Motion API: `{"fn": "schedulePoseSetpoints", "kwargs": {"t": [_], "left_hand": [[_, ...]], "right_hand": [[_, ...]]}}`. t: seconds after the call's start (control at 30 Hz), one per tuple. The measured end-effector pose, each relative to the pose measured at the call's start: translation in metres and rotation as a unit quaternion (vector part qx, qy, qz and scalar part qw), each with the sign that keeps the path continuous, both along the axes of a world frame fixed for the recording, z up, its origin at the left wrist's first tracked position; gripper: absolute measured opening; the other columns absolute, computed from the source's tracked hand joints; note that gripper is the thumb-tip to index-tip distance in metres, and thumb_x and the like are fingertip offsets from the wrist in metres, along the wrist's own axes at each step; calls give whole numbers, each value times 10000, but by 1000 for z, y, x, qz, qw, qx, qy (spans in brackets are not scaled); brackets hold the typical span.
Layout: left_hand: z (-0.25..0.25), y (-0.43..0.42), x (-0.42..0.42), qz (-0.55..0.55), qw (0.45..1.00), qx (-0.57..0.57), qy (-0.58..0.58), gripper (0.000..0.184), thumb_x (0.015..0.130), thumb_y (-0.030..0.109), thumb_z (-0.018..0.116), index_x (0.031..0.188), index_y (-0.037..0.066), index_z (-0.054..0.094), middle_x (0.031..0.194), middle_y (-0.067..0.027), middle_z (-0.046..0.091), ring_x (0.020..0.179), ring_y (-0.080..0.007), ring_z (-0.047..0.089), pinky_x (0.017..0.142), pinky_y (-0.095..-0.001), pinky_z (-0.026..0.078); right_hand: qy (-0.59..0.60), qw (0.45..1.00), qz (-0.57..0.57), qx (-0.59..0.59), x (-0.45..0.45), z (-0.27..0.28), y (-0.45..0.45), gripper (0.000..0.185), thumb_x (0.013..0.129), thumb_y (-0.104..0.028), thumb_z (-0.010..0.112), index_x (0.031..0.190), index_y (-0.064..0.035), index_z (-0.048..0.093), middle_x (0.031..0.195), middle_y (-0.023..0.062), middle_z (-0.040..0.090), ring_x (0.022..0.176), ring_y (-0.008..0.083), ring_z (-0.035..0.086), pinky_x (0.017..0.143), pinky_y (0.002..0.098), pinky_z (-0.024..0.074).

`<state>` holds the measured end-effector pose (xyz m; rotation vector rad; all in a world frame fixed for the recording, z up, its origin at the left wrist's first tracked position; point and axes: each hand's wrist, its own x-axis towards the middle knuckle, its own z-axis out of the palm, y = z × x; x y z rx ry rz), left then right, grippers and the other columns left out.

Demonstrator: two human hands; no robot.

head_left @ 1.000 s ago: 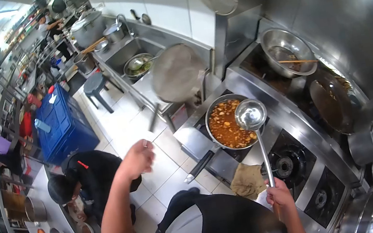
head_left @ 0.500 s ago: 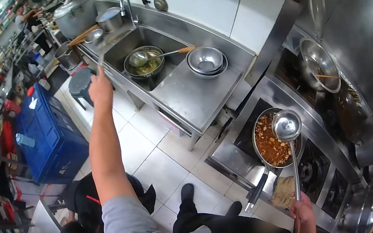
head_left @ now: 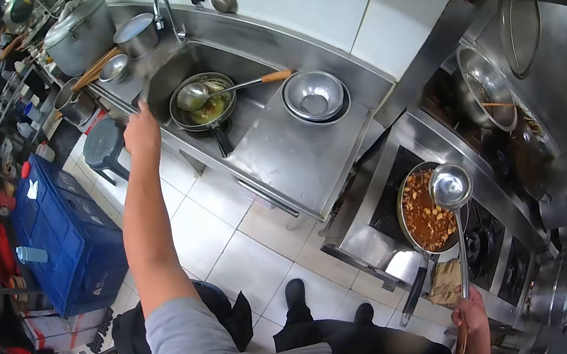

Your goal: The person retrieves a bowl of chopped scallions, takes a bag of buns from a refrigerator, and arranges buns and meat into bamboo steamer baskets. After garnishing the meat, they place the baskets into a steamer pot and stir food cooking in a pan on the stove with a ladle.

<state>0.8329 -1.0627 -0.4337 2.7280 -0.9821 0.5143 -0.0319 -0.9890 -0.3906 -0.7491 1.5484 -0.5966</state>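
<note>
My right hand (head_left: 469,312) is wrapped round the wooden handle end of a long ladle (head_left: 450,187). The ladle's round metal bowl is over the right side of a frying pan (head_left: 426,214) on the stove, which holds red-brown sauce with pale chunks. A folded brown cloth (head_left: 446,282) lies beside the pan's handle. My left hand (head_left: 143,131) is stretched out near the front edge of the sink (head_left: 162,68), fingers closed. A thin grey blurred thing shows at its fingertips; I cannot make out what it is. In the sink a pan (head_left: 222,124) holds greenish liquid and another ladle (head_left: 192,96).
Stacked metal bowls (head_left: 315,96) stand on the steel counter right of the sink. Behind the stove sits a large metal bowl (head_left: 488,89). A dark stool (head_left: 104,144) and a blue cooler (head_left: 73,232) are to the left. A person in black (head_left: 130,334) is close behind my left arm.
The view has shifted, so the sink appears further left and the stove slightly lower right. The grey thing at my left fingertips shows less. The ladle stays over the pan.
</note>
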Motion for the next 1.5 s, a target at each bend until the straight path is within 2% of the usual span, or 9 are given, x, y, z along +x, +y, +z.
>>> {"fn": "schedulePoseSetpoints", "kwargs": {"t": [0.33, 0.43, 0.5, 0.53, 0.7, 0.8, 0.83, 1.03, 1.5], "left_hand": [[-42, 18, 2, -70, 992, 70, 83, 474, 942, 140, 530, 1405, 65, 594, 1045, -232, 714, 1004, -410, 707, 875, -527, 562], [-53, 44, -46, -90, 983, -68, 142, 491, 883, 37, 507, 1358, 28, 628, 1018, -227, 724, 1034, -380, 708, 884, -506, 549], [-34, 64, -94, -45, 847, -252, 467, 596, 819, -51, 502, 1385, 100, 614, 773, -105, 623, 487, -167, 515, 421, -343, 414], [-39, 70, -107, -39, 738, -344, 578, 604, 857, -50, 493, 1425, 139, 570, 753, -64, 600, 435, -101, 407, 375, -289, 310], [5, 91, -178, -67, 563, -416, 711, 572, 923, -47, 467, 1459, 152, 490, 770, -38, 558, 458, -66, 357, 394, -252, 263], [14, 89, -196, -80, 540, -417, 726, 569, 919, -50, 477, 1455, 138, 487, 769, -41, 551, 459, -63, 351, 394, -251, 262], [18, 86, -201, -82, 542, -423, 722, 569, 919, -50, 477, 1455, 138, 487, 769, -41, 551, 459, -63, 351, 394, -251, 262], [34, 71, -218, -77, 690, -340, 635, 608, 908, -47, 505, 1497, 96, 456, 774, -49, 546, 474, -94, 393, 393, -282, 296], [29, 58, -192, -89, 694, -384, 603, 630, 903, -62, 498, 1512, 90, 458, 764, -59, 552, 452, -115, 398, 390, -302, 293]], "right_hand": [[15, 1000, 7, -10, 16, 7, 6, 344, 815, 69, 495, 1138, -45, 527, 615, 41, 474, 362, 173, 436, 329, 312, 365], [71, 996, 7, -48, 9, 1, 20, 334, 812, 90, 501, 1125, -25, 516, 613, 37, 468, 369, 180, 484, 333, 326, 388], [144, 983, 62, -90, 15, 5, 21, 308, 809, 100, 495, 1093, -17, 518, 638, 35, 473, 380, 173, 513, 341, 330, 409], [140, 984, 62, -95, 21, 12, 21, 308, 809, 100, 495, 1093, -17, 518, 638, 35, 473, 380, 173, 513, 341, 330, 409], [113, 967, 162, -159, 91, 55, -18, 345, 820, 55, 510, 1161, 15, 545, 713, 60, 520, 396, 153, 527, 361, 309, 425], [148, 891, 333, -270, 179, 67, -80, 397, 817, -36, 595, 1209, 24, 574, 838, 139, 605, 729, 252, 639, 671, 377, 518], [149, 844, 374, -354, 210, 57, -103, 420, 821, -87, 627, 1223, 28, 586, 896, 167, 636, 909, 301, 662, 837, 416, 524], [139, 788, 420, -428, 387, 31, -162, 416, 855, -92, 627, 1249, 18, 553, 1054, 315, 676, 1017, 477, 658, 868, 495, 527], [213, 729, 493, -424, 398, 26, -155, 448, 845, -56, 620, 1271, 50, 531, 1036, 346, 683, 1018, 514, 653, 898, 555, 521]]}}
